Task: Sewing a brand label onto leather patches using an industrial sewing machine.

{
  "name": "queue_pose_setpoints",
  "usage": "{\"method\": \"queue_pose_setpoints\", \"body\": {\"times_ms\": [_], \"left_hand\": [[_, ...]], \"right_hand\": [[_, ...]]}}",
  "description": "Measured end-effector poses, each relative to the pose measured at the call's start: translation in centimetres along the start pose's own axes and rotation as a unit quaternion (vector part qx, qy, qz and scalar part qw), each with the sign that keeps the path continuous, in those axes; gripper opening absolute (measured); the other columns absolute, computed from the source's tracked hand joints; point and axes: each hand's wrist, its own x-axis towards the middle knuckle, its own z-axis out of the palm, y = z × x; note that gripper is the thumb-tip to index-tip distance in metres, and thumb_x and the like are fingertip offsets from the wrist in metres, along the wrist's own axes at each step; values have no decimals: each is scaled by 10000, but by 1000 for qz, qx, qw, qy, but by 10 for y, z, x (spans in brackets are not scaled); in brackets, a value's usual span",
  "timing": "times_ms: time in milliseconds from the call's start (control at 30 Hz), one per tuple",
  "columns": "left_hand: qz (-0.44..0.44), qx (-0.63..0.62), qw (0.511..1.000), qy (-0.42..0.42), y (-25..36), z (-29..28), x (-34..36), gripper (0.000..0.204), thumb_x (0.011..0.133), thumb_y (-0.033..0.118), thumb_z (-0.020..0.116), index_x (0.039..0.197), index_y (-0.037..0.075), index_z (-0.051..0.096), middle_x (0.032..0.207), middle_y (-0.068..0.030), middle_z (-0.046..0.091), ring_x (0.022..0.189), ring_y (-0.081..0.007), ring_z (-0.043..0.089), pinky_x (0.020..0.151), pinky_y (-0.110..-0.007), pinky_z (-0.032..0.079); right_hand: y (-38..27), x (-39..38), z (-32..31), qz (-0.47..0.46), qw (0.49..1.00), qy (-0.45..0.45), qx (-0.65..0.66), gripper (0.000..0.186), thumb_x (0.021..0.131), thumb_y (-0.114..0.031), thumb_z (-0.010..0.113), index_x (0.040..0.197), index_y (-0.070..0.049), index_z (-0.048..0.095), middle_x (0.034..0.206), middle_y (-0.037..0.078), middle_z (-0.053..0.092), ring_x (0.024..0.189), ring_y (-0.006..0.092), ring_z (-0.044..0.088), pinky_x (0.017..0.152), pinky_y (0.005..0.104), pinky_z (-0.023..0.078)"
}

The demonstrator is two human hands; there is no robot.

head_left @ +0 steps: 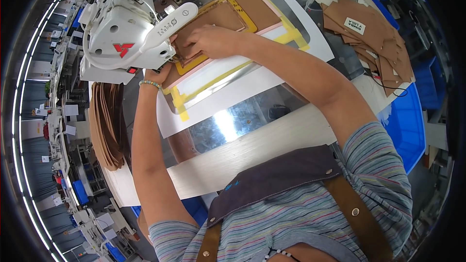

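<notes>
Presently, we are judging the brown panel [216, 17] placed but unfinished, right hand [209, 41] loosely spread, left hand [160, 73] too hidden to tell.

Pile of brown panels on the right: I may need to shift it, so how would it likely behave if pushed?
The pile of brown panels would probably slide apart rather than move as one block, since its pieces lie fanned at differing angles. Each piece looks thin-edged, so singly it is likely light and perhaps somewhat bendable.
</notes>
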Motion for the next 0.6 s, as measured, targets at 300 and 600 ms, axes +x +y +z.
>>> {"method": "queue_pose_setpoints", "body": {"times_ms": [300,600], "left_hand": [[-30,103,994,-29,-67,5,-14,453,965,158,695,1415,126,652,1421,-104,672,1344,-305,589,1157,-399,453],[-46,84,993,-71,-93,1,-27,516,925,36,596,1434,106,640,1470,-105,638,1361,-291,582,1176,-400,435]], "right_hand": [[4,6,-4,7,1000,-13,-4,453,912,-10,600,1215,-256,828,1395,42,690,1312,273,603,1085,469,491],[-6,13,-14,21,997,-68,19,408,925,-49,637,1236,-238,822,1386,60,694,1307,297,608,1091,464,495]]}}
